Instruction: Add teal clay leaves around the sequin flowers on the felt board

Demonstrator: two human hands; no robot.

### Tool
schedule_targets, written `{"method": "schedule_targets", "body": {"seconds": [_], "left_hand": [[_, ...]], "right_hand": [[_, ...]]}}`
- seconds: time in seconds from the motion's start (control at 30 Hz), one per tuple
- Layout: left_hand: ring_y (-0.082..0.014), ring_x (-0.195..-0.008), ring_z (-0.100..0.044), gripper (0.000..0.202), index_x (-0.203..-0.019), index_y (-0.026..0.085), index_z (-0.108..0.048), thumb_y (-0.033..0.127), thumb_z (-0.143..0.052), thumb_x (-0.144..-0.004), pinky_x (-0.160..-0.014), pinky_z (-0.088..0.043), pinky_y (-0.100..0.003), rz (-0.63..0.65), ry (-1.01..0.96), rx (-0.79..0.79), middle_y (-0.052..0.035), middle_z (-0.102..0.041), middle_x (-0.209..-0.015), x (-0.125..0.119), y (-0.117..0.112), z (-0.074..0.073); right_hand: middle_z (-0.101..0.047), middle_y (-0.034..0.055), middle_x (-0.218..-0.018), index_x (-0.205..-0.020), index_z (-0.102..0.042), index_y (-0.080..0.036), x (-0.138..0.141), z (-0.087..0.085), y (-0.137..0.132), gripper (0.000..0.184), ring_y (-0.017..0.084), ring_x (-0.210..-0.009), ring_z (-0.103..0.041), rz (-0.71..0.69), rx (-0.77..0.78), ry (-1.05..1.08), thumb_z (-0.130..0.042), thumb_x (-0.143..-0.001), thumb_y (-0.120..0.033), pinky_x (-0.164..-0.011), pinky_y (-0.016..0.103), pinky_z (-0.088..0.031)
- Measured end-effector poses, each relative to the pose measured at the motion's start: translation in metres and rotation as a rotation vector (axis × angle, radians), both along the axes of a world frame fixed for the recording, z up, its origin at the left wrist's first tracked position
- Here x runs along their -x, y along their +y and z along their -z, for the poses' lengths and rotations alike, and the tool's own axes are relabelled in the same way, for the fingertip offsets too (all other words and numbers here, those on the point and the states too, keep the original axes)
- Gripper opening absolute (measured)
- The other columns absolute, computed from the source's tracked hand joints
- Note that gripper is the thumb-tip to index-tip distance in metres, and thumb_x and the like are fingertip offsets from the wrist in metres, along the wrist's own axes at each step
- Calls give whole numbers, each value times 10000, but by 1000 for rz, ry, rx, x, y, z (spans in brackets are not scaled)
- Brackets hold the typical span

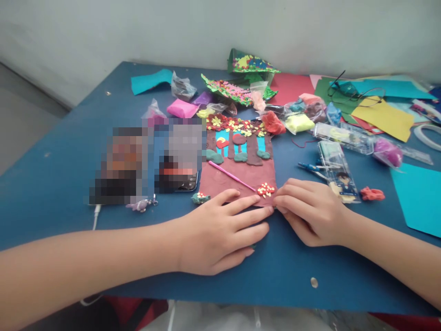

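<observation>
The left hand [223, 234] is covering part of the clay panel's [257, 172] near edge, its palm hiding whatever is lying beneath. The right hand's [310, 211] fingers are screening their own pinch, so anything between them is going unseen. By the left thumb, a green speck [254, 247] is appearing too small to identify. Beyond the left fingers, leftward, pixel blocks are masking a cabled device [120, 161] and most of a phone [188, 182]. Far right of the right fingers, the frame's edge is cutting off a teal sheet [420, 197] and tape roll [415, 135]. Both forearms [86, 257] are running out sideways.
</observation>
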State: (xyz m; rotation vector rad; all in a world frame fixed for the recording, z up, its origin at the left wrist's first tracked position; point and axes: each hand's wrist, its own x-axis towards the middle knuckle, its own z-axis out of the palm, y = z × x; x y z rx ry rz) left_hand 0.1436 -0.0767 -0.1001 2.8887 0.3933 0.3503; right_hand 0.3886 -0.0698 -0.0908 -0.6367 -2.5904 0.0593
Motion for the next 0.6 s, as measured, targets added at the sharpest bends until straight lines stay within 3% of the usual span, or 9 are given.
{"method": "schedule_targets", "body": {"seconds": [0.23, 0.6], "left_hand": [[-299, -1294, -460, 359, -1214, 146, -589, 278, -334, -997, -1024, -318, -456, -8, -12, -7, -87, -531, -1414, -1, -1, -3], [-302, -1347, -400, 387, -1251, 157, -547, 290, -277, -1006, -1042, -279, -464, -8, 42, -12, -71, -451, -1484, -2, -1, -1]], "right_hand": [[-640, 101, -800, -905, -548, -164, 0, 1, 1, 153, 185, -680, -537, 22, -7, -4, -425, -878, -77, -575, 301, -447], [-645, 106, -794, -884, -578, -148, 0, 4, 1, 145, 184, -679, -546, 31, -24, 5, -453, -872, -75, -566, 303, -461]]}}
